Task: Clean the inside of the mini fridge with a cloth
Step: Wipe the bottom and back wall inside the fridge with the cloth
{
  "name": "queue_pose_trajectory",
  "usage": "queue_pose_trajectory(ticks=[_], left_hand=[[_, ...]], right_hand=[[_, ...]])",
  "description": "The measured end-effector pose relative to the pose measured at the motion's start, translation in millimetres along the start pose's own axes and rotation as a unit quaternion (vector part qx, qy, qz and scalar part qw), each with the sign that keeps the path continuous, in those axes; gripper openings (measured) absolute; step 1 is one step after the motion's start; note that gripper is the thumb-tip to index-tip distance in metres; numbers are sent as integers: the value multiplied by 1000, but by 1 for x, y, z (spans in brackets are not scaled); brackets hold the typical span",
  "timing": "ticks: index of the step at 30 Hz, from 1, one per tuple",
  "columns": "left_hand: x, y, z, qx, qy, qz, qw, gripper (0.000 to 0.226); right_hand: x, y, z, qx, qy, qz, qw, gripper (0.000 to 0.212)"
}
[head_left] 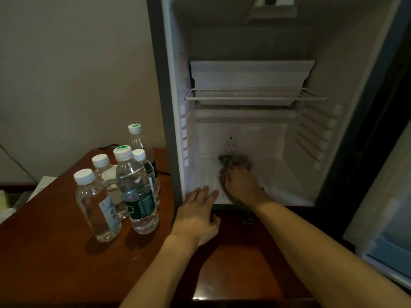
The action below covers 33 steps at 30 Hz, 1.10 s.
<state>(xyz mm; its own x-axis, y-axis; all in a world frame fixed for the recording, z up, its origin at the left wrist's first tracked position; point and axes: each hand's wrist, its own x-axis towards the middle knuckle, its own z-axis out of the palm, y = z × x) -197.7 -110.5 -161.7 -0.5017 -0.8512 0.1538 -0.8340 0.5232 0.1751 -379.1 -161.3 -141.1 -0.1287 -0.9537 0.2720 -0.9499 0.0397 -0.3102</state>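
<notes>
Grip: right hand [241, 182], lower centre of frame, fingers curled and pressed onto a bunched brown-grey cloth [234, 162], holding it down against the white floor of the fridge [289, 187]. Left hand [198, 213] holds nothing; fingers spread flat, their tips resting on the front lip of the fridge floor, just left of the cloth.

Left of frame: dark wooden table [44, 252]. Standing on it, a close cluster of five clear plastic water bottles [135, 190], upright, capped; three white caps, two caps with green print. The front bottle carries a dark green label; the one at its left a white label. A black cable [109, 146] runs along the table's far edge by the wall.

Centre of frame: fridge interior, open, white walls, ribbed shelf slots on both sides. Wire shelf [255, 94] set level at mid height.

Right edge of frame: open fridge door [382, 230], partly seen.
</notes>
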Motion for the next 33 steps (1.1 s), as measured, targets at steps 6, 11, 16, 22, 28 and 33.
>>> queue_pose_trajectory(ticks=[6, 11, 16, 22, 28, 33], left_hand=[[-2, 3, -5, -23, -16, -15, 999, 73], [-1, 5, -8, -18, -25, -22, 999, 74], [-1, 3, -7, -13, -22, -20, 999, 75], [0, -1, -2, 1, -8, -11, 1000, 77], [2, -6, 1, 24, -7, 5, 1000, 76], [1, -5, -2, 19, -18, 0, 1000, 76]], right_hand=[[-62, -13, -15, -35, -30, -9, 999, 43], [-77, -18, -17, -59, -48, 5, 997, 47], [-62, -13, -11, -29, -28, -4, 999, 45], [-12, -3, -4, -18, 4, -38, 999, 39], [42, 8, 9, 20, -1, 11, 1000, 38], [33, 10, 8, 23, -2, -9, 1000, 40]])
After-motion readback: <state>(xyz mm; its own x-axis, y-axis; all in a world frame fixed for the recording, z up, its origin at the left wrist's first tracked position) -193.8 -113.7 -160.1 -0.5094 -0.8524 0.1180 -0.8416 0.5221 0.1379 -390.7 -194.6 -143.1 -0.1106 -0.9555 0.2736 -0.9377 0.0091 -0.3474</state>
